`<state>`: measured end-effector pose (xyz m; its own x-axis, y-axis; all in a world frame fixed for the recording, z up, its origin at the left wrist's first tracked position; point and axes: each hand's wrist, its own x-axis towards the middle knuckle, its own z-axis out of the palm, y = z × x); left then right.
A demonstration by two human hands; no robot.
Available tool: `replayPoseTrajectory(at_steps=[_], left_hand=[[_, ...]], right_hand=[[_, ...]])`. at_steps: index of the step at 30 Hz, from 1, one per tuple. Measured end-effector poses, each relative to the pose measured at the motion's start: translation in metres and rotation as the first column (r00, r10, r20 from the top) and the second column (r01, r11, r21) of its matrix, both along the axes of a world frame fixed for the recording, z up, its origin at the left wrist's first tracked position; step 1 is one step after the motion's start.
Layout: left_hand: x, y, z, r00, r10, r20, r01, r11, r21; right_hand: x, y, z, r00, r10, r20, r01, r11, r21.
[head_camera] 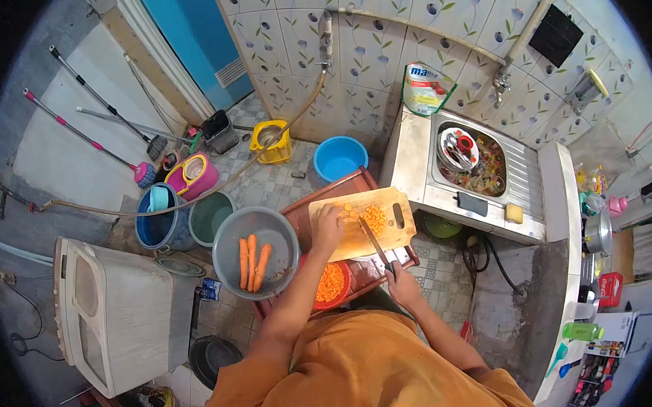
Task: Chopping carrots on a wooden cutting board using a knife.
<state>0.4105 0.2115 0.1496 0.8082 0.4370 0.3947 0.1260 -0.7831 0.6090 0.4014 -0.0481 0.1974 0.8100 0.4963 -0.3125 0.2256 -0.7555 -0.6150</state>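
A wooden cutting board (pixel 343 249) with a handle slot lies on a reddish-brown table. My right hand (pixel 404 285) grips a kitchen knife (pixel 376 242) by its dark handle, its blade over the board beside a heap of diced carrot (pixel 375 221). On the board's left part rests my left hand (pixel 328 230), with orange carrot pieces (pixel 348 207) close to its fingertips; whether it holds any I cannot tell. Under my left forearm, a red bowl (pixel 348 284) contains more diced carrot. Several whole carrots (pixel 261 266) lie in a grey basin (pixel 290 244) to the left.
A blue basin (pixel 340 157) stands on the floor behind the table (pixel 325 191). At right, the steel sink (pixel 526 193) holds dishes. Buckets and a pink mop bucket (pixel 206 179) stand at left, under a hanging hose (pixel 236 181). A white washing machine (pixel 138 318) is at lower left.
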Motion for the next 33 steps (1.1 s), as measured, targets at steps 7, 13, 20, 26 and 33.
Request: replayPoseTrajectory(at_steps=[7, 13, 20, 26, 33], left_hand=[[0.036, 0.005, 0.011, 0.894, -0.051, -0.445, 0.144, 0.973, 0.178], [0.039, 0.013, 0.006, 0.909, 0.004, -0.417, 0.153, 0.927, 0.342], [0.012, -0.015, 0.024, 0.952, 0.041, -0.304, 0.005, 0.989, 0.147], [-0.032, -0.043, -0.005, 0.950, 0.021, -0.312, -0.040, 0.998, -0.054], [-0.044, -0.050, -0.023, 0.984, 0.067, -0.168, -0.104, 0.969, -0.224]], right_hand=[[0.003, -0.010, 0.014, 0.998, -0.040, -0.039, 0.042, 0.998, 0.052], [0.005, -0.020, -0.001, 0.999, 0.047, -0.018, -0.046, 0.998, 0.046], [0.009, -0.021, -0.012, 0.986, 0.121, -0.116, -0.134, 0.985, -0.111], [0.015, -0.015, -0.011, 0.991, 0.091, -0.097, -0.100, 0.991, -0.094], [0.006, -0.005, 0.008, 0.990, 0.134, -0.041, -0.136, 0.990, -0.048]])
